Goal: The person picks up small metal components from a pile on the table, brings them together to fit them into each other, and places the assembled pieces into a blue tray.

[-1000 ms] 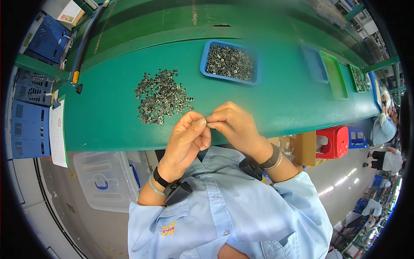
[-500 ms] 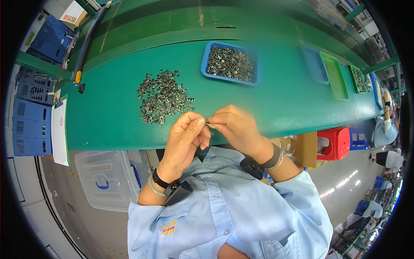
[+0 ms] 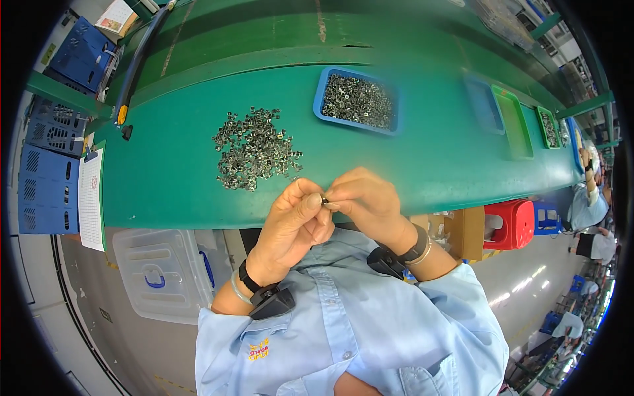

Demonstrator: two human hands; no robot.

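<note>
Between the fingertips of both hands is a small dark metal part, mostly covered by the fingers. My left hand pinches it with thumb and forefinger, the other fingers curled beneath. My right hand meets it from the other side, thumb and forefinger closed on the same part. Both hands hover over the near edge of the green table. Just beyond my left hand lies a loose pile of small shiny metal parts. Farther back, a blue tray holds many more such pieces.
Toward the right of the table stand another blue tray, a green tray and a smaller green tray of parts. A clipboard hangs at the left edge. Below are a clear plastic box, a cardboard box and a red stool.
Both hands have shifted slightly toward my body and closed in tighter around the small part, which shows less now. The whole view has moved slightly; the pile and trays look the same.
</note>
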